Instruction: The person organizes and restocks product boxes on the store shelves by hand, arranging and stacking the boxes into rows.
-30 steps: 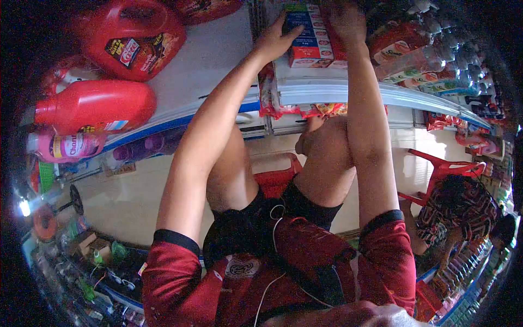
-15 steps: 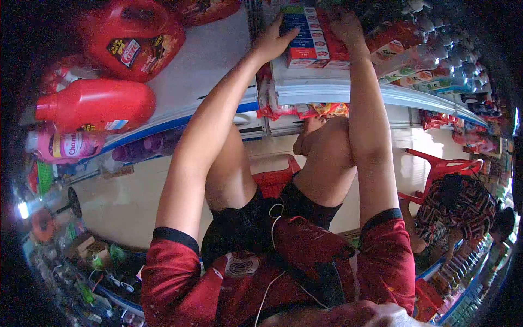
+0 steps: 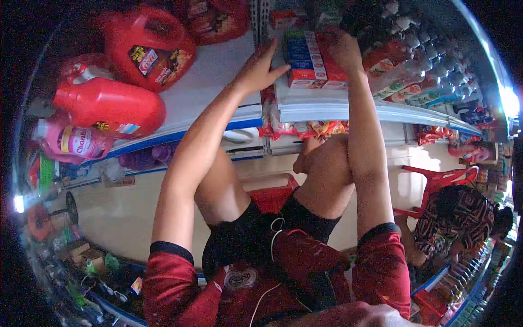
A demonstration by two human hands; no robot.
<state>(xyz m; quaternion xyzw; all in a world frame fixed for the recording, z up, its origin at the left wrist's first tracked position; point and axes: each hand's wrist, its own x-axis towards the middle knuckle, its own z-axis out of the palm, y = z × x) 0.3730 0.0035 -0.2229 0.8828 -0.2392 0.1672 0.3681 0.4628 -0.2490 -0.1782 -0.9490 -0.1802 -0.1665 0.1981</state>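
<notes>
My left hand (image 3: 260, 70) is open beside the left edge of a stack of small blue, white and red cartons (image 3: 306, 60). Its fingers point up the shelf, its thumb sticks out toward the cartons, and a small gap separates the two. Against the right side lies a red carton (image 3: 333, 62), standing next to the blue ones. My right hand (image 3: 346, 50) rests at this red carton's upper right. Its fingers are dim and blurred, so their grip does not show. Both groups of cartons sit near the front edge of a white shelf (image 3: 313, 111).
Large red detergent jugs (image 3: 158, 60), one lying red bottle (image 3: 111, 106) and a pink bottle (image 3: 79, 141) fill the left shelf. Rows of pump bottles (image 3: 414, 73) stand at right. Another person (image 3: 455, 220) is at lower right near a red plastic chair (image 3: 417, 188).
My left hand has come off the blue carton and moved left, its fingers spreading. My right hand stays at the red carton. The view has shifted, so the shelf appears lower.
</notes>
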